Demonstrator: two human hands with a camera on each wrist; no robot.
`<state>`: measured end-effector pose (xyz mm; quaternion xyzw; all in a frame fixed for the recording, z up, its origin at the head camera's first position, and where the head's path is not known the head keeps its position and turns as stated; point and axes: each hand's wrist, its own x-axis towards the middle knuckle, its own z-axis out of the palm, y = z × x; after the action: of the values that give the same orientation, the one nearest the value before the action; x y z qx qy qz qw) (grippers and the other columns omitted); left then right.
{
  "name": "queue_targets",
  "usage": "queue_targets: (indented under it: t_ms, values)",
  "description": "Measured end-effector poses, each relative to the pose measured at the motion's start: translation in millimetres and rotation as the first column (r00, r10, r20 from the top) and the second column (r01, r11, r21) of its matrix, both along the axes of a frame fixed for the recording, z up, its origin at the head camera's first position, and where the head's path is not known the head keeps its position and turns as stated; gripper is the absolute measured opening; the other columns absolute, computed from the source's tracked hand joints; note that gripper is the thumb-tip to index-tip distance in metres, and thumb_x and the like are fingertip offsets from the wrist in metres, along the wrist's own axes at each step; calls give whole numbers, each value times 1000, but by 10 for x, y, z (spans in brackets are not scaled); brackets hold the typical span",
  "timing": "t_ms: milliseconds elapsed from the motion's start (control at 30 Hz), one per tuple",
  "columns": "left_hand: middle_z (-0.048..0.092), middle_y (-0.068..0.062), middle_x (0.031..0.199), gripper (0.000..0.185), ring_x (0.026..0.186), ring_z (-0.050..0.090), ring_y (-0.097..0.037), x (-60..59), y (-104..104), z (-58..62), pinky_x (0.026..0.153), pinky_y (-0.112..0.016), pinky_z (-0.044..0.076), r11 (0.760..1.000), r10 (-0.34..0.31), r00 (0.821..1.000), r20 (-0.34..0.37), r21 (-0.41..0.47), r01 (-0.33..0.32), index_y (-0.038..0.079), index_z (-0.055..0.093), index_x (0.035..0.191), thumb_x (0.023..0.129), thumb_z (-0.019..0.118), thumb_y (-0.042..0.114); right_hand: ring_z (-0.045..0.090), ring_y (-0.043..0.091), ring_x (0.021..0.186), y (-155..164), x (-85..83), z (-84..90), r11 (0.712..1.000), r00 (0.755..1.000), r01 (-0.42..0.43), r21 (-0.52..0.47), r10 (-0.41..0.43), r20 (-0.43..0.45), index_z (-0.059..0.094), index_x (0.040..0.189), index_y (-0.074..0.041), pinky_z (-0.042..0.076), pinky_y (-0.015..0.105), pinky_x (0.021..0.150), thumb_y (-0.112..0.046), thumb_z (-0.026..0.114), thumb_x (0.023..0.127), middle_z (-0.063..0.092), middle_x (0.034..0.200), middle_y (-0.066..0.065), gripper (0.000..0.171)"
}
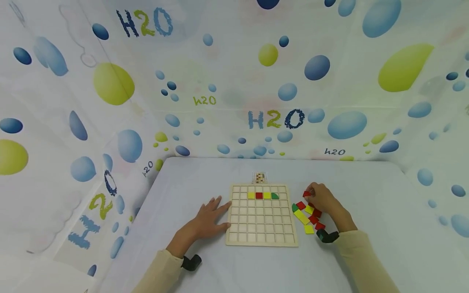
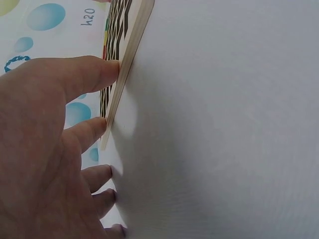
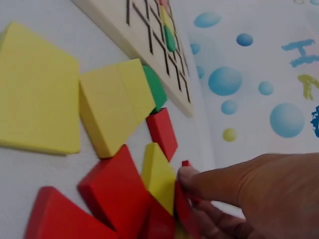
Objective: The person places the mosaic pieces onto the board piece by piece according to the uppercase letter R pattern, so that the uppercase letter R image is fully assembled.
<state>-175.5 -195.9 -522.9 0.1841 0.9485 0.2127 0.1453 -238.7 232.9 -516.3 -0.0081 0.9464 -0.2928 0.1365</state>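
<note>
Red and small, a flat wooden tile is pinched between the fingertips of the person's right hand, just past the right edge of a pale square wooden grid board that lies flat on a white cloth-covered table. The tile looks light, stiff and smooth-faced, so it probably lifts with almost no effort, though its thin edges give little to grip; a pinch across 2 opposite edges seems the surest hold. Under and beside that hand lies a loose heap of red, yellow and green flat wooden pieces, squares, triangles and oblongs, some overlapping. The right wrist view shows their matt painted faces and crisp corners, with a fingertip touching a red edge. On the board, 4 pieces sit in 1 row: a yellow square, a red square, another yellow tile and a green rounded piece. The person's left hand rests flat with straight fingers against the board's left edge, holding nothing. A small patterned card lies just beyond the board. Behind hangs a bubble-printed curtain.
</note>
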Motion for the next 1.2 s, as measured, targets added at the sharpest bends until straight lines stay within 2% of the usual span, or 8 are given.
queue_targets:
  t_ms: [100, 267, 500, 833, 1000, 1200]
  values:
    - [23, -19, 174, 72, 162, 16, -44, 6, -4, 2, 127, -68, 14, 1000, 4, 1000, 0, -2, -4, 24, 40, 164, 101, 64, 48, 55, 36, 108, -25, -22, -77, 999, 998, -39, -24, 38, -40, 58, 131, 3, 54, 54, 103, -10, 66, 102, 57, 122, 25, 32]
    - [23, -19, 174, 72, 162, 16, -43, 5, -9, 6, 127, -68, 13, 1000, 9, 1000, 0, 3, -9, 24, 40, 164, 101, 64, 49, 53, 36, 111, -75, -52, -170, 996, 993, -58, -66, 51, -104, 59, 136, 1, 53, 54, 105, -13, 66, 102, 55, 125, 24, 38]
    - [23, -21, 174, 73, 161, 17, -45, 18, -18, 11, 126, -70, 14, 1000, 0, 1000, 1, -5, 0, 21, 40, 164, 101, 64, 48, 54, 35, 115, -128, -85, -255, 994, 993, -53, -94, 43, -112, 59, 135, -1, 52, 53, 108, -18, 67, 104, 54, 128, 22, 36]
    - [23, -20, 174, 73, 161, 16, -44, -2, -18, 13, 126, -69, 14, 1000, 6, 1000, 5, -3, -6, 22, 40, 165, 101, 64, 49, 53, 30, 106, -237, -63, -199, 992, 988, -93, -85, 81, -133, 60, 128, 2, 52, 47, 98, -15, 67, 104, 57, 117, 18, 30]
    - [22, -19, 174, 73, 162, 16, -44, -6, -20, -13, 127, -69, 13, 1000, 2, 1000, 8, -5, -2, 23, 39, 165, 101, 63, 49, 54, 32, 111, -354, -25, -156, 993, 990, -58, -104, 44, -131, 59, 132, 1, 53, 51, 102, -19, 66, 105, 55, 124, 20, 34]
    - [21, -19, 175, 72, 162, 15, -43, -4, -16, -10, 127, -68, 12, 1000, 2, 1000, 5, -1, -2, 24, 39, 165, 102, 63, 49, 55, 34, 116, -607, 4, -107, 987, 988, -78, -140, 57, -146, 61, 132, -2, 50, 55, 104, -23, 66, 104, 56, 130, 19, 36]
